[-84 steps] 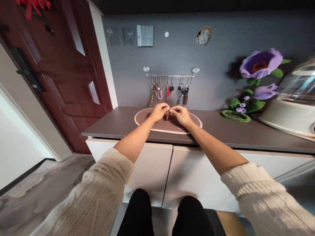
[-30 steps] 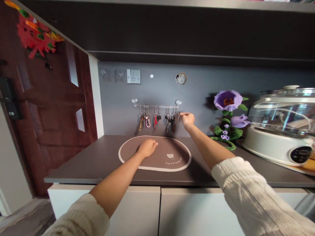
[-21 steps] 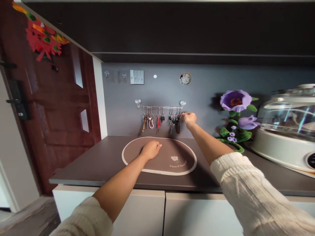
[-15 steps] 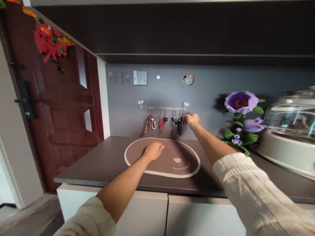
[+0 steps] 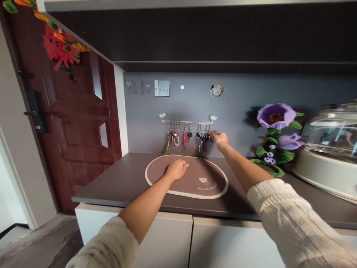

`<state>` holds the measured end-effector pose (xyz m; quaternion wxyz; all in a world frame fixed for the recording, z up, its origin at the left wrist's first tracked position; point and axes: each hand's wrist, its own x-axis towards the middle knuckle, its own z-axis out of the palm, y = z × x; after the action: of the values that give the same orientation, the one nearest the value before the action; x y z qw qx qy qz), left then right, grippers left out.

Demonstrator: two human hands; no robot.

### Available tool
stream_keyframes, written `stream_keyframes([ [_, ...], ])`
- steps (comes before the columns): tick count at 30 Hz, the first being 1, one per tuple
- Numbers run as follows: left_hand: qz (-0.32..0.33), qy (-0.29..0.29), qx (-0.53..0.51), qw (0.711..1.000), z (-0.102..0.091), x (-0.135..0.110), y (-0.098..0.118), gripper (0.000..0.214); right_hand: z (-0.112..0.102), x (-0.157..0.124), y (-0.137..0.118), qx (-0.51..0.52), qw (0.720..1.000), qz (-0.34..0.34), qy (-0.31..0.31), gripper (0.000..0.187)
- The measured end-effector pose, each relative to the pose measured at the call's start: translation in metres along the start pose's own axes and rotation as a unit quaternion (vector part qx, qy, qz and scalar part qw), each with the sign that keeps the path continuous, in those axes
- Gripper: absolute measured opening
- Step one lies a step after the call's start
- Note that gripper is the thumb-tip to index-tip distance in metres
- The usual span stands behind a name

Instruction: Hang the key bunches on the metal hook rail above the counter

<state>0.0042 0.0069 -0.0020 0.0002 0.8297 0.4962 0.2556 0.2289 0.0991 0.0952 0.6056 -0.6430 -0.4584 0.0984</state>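
My right hand (image 5: 219, 140) reaches up to the right end of a chrome key rail (image 5: 187, 121) on the grey wall. Its fingers are pinched on a key ring (image 5: 209, 135) hanging beside a dark bunch of keys (image 5: 202, 139). Further left on the rail hang a red key tag (image 5: 185, 138) and a pink carabiner (image 5: 176, 140). My left hand (image 5: 177, 169) rests on the oval brown mat (image 5: 206, 186) on the countertop, fingers loosely curled, with nothing visible in it.
A purple fabric flower (image 5: 276, 126) stands to the right on the grey counter (image 5: 122, 182). A white cooker with a glass lid (image 5: 329, 152) sits at far right. A dark red door (image 5: 72, 111) is on the left, with white cabinet doors (image 5: 173, 242) below.
Earlier both hands worked on a red key tag over the mat. Since then my right hand went up to the rail's right end and sank slightly; my left hand settled on the mat.
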Motion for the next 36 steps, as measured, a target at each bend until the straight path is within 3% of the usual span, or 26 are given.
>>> stream_keyframes([
  [4, -0.009, -0.005, -0.021, 1.0, -0.006, -0.004, 0.003, 0.034, -0.005, -0.023, 0.0, 0.017, 1.0, 0.004, -0.01, 0.03],
  [8, -0.041, 0.017, -0.09, 0.995, -0.008, -0.009, 0.004, 0.029, -0.011, -0.068, -0.001, 0.12, 0.988, 0.024, -0.095, 0.041],
  [13, -0.043, 0.094, -0.27, 0.957, -0.009, -0.017, 0.007, 0.068, -0.03, -0.131, 0.001, 0.2, 0.95, -0.049, -0.236, 0.059],
  [17, -0.006, 0.096, -0.396, 0.913, -0.02, -0.032, 0.013, 0.09, -0.05, -0.16, 0.011, 0.213, 0.908, -0.144, -0.329, 0.082],
  [20, 0.015, 0.075, -0.412, 0.908, -0.029, -0.047, 0.012, 0.098, -0.061, -0.17, 0.022, 0.172, 0.9, -0.163, -0.367, 0.093],
  [25, 0.025, 0.051, -0.376, 0.925, -0.034, -0.066, 0.002, 0.099, -0.069, -0.177, 0.035, 0.151, 0.884, -0.187, -0.402, 0.098],
  [36, -0.021, 0.045, -0.381, 0.923, -0.038, -0.076, 0.003, 0.098, -0.071, -0.181, 0.035, 0.146, 0.893, -0.185, -0.383, 0.098],
])
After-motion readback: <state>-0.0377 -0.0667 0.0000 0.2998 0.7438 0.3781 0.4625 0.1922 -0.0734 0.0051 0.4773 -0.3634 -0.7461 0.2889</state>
